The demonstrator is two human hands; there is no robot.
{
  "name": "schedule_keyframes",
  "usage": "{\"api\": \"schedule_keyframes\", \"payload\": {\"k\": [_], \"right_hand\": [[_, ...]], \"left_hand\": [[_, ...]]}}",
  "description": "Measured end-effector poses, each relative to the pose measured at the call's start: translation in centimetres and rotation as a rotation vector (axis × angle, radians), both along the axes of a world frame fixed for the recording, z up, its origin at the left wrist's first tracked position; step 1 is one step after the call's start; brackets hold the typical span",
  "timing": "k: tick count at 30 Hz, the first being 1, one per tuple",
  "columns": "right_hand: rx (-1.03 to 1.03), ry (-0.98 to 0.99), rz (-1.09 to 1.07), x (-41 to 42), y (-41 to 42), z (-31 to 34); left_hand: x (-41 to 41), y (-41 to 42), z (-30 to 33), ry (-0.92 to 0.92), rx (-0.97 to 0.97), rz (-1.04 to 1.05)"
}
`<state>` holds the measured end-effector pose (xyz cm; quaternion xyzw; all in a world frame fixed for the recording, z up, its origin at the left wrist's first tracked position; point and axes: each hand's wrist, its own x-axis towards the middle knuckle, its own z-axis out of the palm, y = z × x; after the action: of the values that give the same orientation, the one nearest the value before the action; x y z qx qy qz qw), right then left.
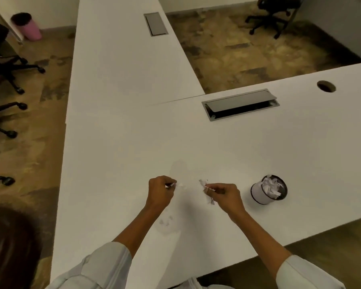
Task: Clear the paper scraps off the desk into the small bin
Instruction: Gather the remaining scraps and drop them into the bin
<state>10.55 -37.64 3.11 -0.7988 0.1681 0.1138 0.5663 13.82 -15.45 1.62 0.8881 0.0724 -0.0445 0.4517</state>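
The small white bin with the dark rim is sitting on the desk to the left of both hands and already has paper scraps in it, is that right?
Not quite. In the head view the small white bin with the dark rim sits on the white desk to the right of both hands, beyond the right hand, not beside the left hand. It does already hold paper scraps.

Both bare forearms are extended forward from pale rolled-up sleeves [104, 265], converging slightly. The left hand [161, 191] is curled, knuckles up, with fingertips pinched together toward the right. The right hand [223, 195] is held just beside it, apart, its fingers likewise pinched and pointed leftward. Both wrists are kept nearly straight.
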Motion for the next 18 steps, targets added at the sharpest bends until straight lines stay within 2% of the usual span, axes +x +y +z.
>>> {"api": "schedule_keyframes", "payload": {"k": [3,8,12,18], "right_hand": [[-0.062,-0.038,-0.113,0.1,-5.6,1.8],[-0.341,-0.003,-0.207,0.5,-14.9,3.6],[-0.576,0.096,-0.119,1.7,-18.2,2.9],[-0.841,0.286,0.081,4.1,-17.8,0.4]], "left_hand": [[1.3,-4.5,1.1,-0.030,-0.030,-0.090],[2.8,-12.2,2.4,-0.049,-0.036,-0.254],[3.5,-18.0,3.1,-0.023,-0.026,-0.369],[3.9,-23.3,3.4,0.001,0.009,-0.497]]}}
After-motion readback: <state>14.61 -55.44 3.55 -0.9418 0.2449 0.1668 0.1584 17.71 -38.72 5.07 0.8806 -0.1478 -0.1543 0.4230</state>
